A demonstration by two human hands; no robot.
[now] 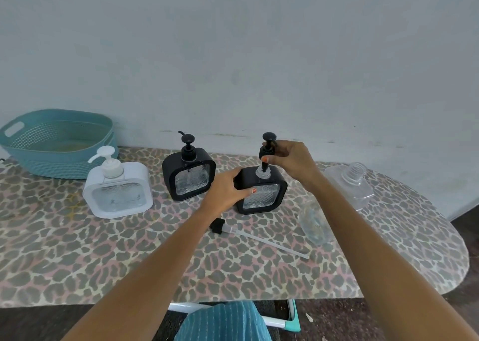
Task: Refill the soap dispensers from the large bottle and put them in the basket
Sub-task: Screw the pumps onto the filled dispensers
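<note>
On the leopard-print tabletop (103, 257) the left hand (225, 191) has its grip wrapped on the left side of a black soap dispenser (261, 190) standing upright right of centre. The right hand (287, 159) pinches that dispenser's black pump head (268, 146) with its grip, the pump lifted above the clear threaded neck, its stem running down into the opening.

To the left stands a second black dispenser (188, 176) with its pump fitted, and further left a white dispenser (118, 189), also capped. The teal basket (55, 143) sits at the far left corner against the wall, just behind the white dispenser.

Near the held dispenser a loose pump with a black collar and long clear tube (259, 239) lies flat. A large clear bottle (350, 182), uncapped, rests far right, partly hidden by the right forearm. A clear object (315, 224) near that arm is hard to make out.
</note>
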